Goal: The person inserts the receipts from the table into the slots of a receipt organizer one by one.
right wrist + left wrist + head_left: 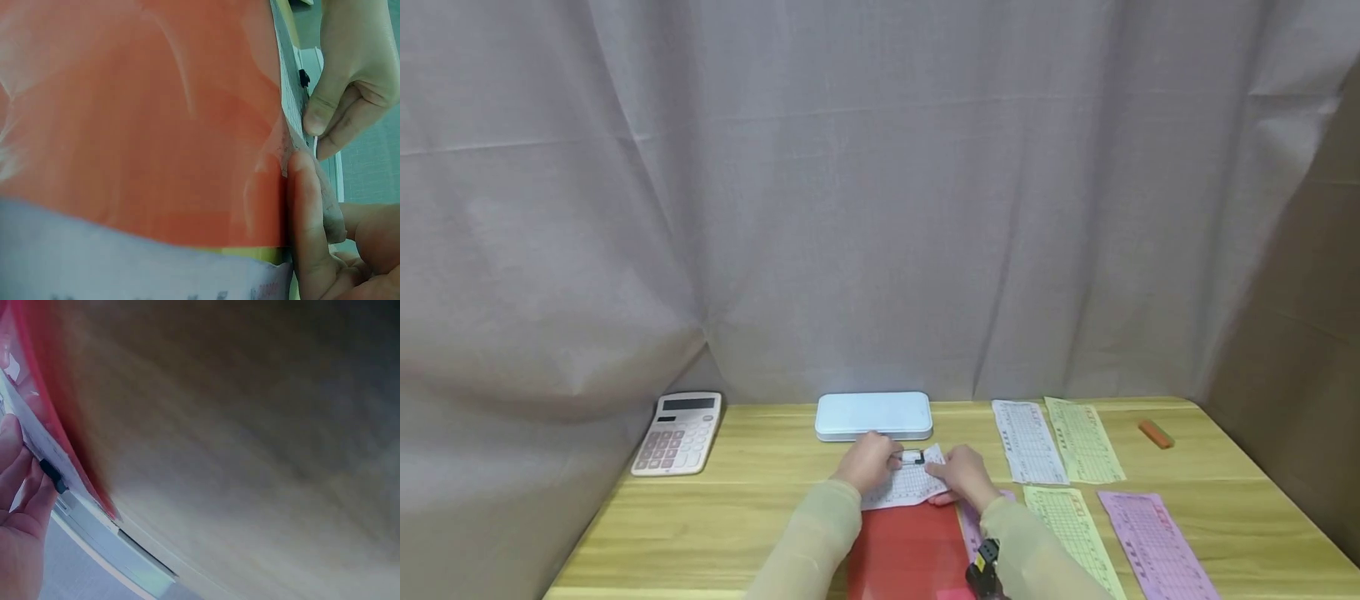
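Note:
A white printed slip (910,487) lies over the far end of a red plastic folder (906,550). A small black clip with a thin wire part (919,457) sits at the slip's upper side. My left hand (868,461) pinches at the clip's wire end, thumb and fingers close together. In the right wrist view, the black clip part (304,78) shows beside the left hand (362,75). My right hand (966,473) pinches the slip's right side, thumb on top and fingers beneath. The exact contact under the left fingers is hidden.
Behind the hands stands a white flat case (872,415). A calculator (677,433) lies at the left. Several printed slips are spread rightward, among them a yellow slip (1086,440) and a purple slip (1157,546). An orange block (1156,434) rests at the far right, before a grey curtain (880,208).

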`<state>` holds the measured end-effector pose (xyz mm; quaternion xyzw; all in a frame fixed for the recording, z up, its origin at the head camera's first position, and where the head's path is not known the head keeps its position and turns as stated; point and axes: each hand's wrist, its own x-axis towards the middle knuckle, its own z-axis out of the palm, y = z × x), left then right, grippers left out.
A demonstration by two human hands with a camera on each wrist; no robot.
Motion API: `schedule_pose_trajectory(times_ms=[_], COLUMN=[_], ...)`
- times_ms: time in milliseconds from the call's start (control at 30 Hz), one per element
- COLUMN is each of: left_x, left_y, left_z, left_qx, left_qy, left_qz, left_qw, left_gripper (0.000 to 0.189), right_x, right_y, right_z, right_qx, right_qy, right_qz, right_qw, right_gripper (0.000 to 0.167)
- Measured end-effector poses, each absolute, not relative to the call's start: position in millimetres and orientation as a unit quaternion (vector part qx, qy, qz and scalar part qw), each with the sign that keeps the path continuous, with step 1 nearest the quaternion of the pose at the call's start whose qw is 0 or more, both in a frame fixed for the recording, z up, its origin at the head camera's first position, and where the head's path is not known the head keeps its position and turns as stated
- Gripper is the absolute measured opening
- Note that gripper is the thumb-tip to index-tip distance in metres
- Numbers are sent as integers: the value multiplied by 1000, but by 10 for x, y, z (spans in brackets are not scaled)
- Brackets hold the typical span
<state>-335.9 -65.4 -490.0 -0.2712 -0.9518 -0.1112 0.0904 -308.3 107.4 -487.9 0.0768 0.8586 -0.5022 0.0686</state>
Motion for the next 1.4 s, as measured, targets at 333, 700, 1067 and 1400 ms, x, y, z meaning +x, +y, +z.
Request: schedule_pose_trajectory(times_ms=[333,700,1067,1400], left_x=[-3382,-3364,-3376,-3396], left_y=[-684,-721,-733,-724], left_z=[-4912,-4902,-4917,-4929], left_qx=[-262,-222,-208,-193], left_qy=[-950,-934,-924,-932], left_qz=[-152,-276,-321,-307], left_qw=[76,43,31,14], left_gripper=[19,25,28,30], right_x=[-3099,-3069,-3075,-3071], right_y=[1083,1091,1105,1116], right_z=[-4877,-4850,-4859,-4847], right_qx=[84,80,75,55], right_qy=[862,872,873,882], right_qz=[-493,-476,-474,-460], right_qw=[87,86,87,80], right_gripper=[22,23,22,23])
